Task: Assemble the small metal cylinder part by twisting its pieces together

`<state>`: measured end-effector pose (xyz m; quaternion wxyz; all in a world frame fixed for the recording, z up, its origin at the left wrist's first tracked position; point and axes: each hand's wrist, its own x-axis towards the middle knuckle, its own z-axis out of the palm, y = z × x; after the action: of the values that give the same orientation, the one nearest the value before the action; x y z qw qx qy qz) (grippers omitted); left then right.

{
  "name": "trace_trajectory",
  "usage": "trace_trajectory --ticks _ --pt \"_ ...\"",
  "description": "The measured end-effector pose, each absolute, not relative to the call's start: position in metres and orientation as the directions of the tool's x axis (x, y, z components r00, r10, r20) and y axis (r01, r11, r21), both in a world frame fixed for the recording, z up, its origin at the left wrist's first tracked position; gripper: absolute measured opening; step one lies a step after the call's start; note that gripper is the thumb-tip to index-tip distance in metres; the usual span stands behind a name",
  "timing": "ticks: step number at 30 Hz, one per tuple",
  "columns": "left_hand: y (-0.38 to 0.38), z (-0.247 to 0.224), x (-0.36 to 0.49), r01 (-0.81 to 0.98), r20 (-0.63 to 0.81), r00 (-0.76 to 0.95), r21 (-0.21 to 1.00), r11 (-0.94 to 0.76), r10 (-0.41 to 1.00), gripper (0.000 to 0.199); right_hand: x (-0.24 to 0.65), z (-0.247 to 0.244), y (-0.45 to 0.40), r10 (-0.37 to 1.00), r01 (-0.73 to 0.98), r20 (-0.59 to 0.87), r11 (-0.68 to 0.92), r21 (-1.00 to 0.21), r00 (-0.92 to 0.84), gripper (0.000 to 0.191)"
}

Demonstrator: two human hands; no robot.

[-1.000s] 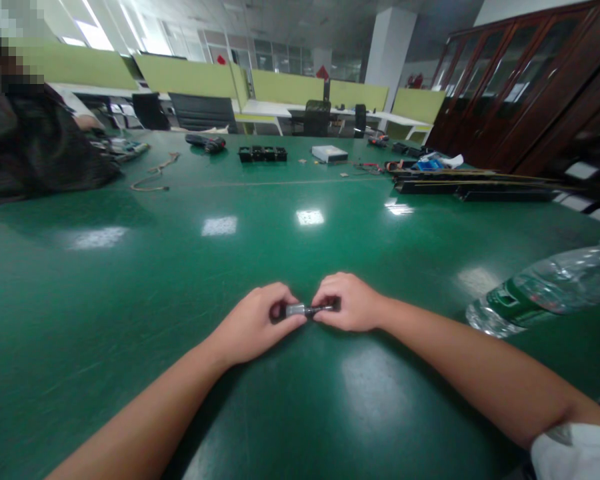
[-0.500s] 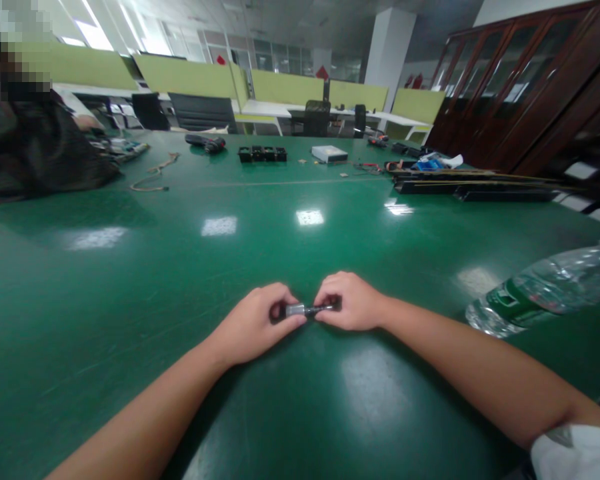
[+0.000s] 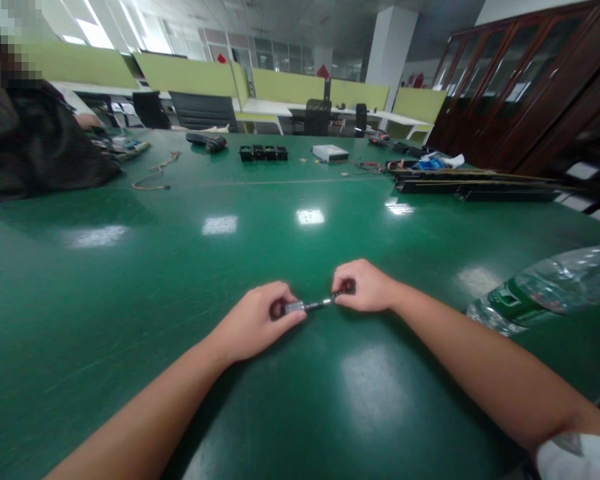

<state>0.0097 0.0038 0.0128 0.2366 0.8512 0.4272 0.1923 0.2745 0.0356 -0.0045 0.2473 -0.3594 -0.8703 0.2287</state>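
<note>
My left hand [image 3: 257,320] is closed around a small pen-like tool, its silver-grey barrel [image 3: 295,307] showing between thumb and forefinger. From that barrel a thin dark shaft [image 3: 317,304] with a bright section near its right end points toward my right hand [image 3: 365,287]. My right thumb and fingers pinch a small dark piece [image 3: 339,292] at the shaft's end. I cannot tell whether this piece touches the shaft or is just apart from it. Both hands rest low over the green tabletop [image 3: 260,247].
A clear plastic bottle [image 3: 530,303] lies on its side at the right. Farther back are black long strips [image 3: 480,187], a white box [image 3: 330,153], black blocks [image 3: 263,153] and a cable [image 3: 155,175]. At the far left stands a dark bag [image 3: 35,143], a person behind it.
My right hand has moved right and slightly away from me, drawing back from my left hand. More of the thin shaft shows between them. My left hand has hardly moved.
</note>
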Motion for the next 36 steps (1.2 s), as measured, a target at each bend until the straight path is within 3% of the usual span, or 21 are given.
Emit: trace_trajectory --ticks 12,17,23,36 --pt "0.004 0.012 0.009 0.636 0.123 0.563 0.567 -0.524 0.817 0.03 0.271 -0.007 0.034 0.728 0.461 0.247 0.62 -0.634 -0.639 0.005" --pt "0.005 0.01 0.008 0.625 0.139 0.557 0.58 -0.523 0.819 0.027 0.251 -0.007 0.024 0.677 0.423 0.347 0.7 -0.575 -0.648 0.01" --pt "0.005 0.006 0.008 0.609 0.156 0.542 0.604 -0.514 0.826 0.022 0.24 -0.008 0.015 0.667 0.42 0.35 0.711 -0.564 -0.658 0.018" --pt "0.005 0.01 0.008 0.602 0.136 0.562 0.609 -0.517 0.816 0.025 0.241 -0.009 0.014 0.632 0.418 0.377 0.752 -0.51 -0.677 0.017"
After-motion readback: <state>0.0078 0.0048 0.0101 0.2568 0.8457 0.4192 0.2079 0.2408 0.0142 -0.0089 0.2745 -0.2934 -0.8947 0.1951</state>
